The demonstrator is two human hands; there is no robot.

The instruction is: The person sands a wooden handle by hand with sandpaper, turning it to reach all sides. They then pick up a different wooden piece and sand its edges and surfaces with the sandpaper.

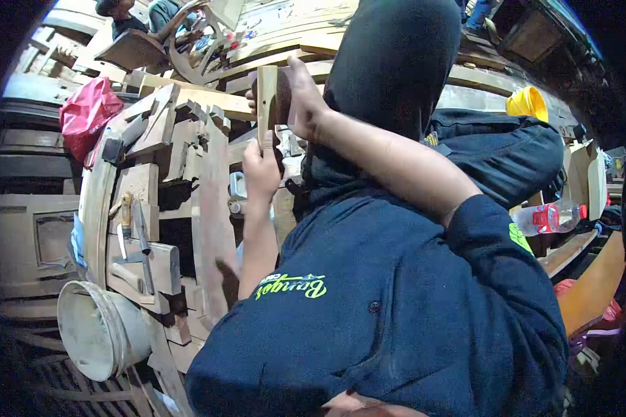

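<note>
My left hand (261,170) is closed around the near end of a short, pale piece of wood (266,97), which stands up in front of my knees with a small dark hole in its face. My right hand (305,101) reaches across to the far end. A dark brown sheet that looks like sandpaper (283,97) lies between its palm and the wood's side. Fingertips of that hand show past the wood's left edge, so it wraps round both. How the sheet is folded cannot be made out.
At left, a knife (125,222) and other hand tools lie on wooden blocks. Nearby are a white bucket (90,330), a red plastic bag (90,115) and a jug (238,186). Rightward are a yellow bucket (527,104) and a plastic bottle (549,219). Another person (122,17) sits far left.
</note>
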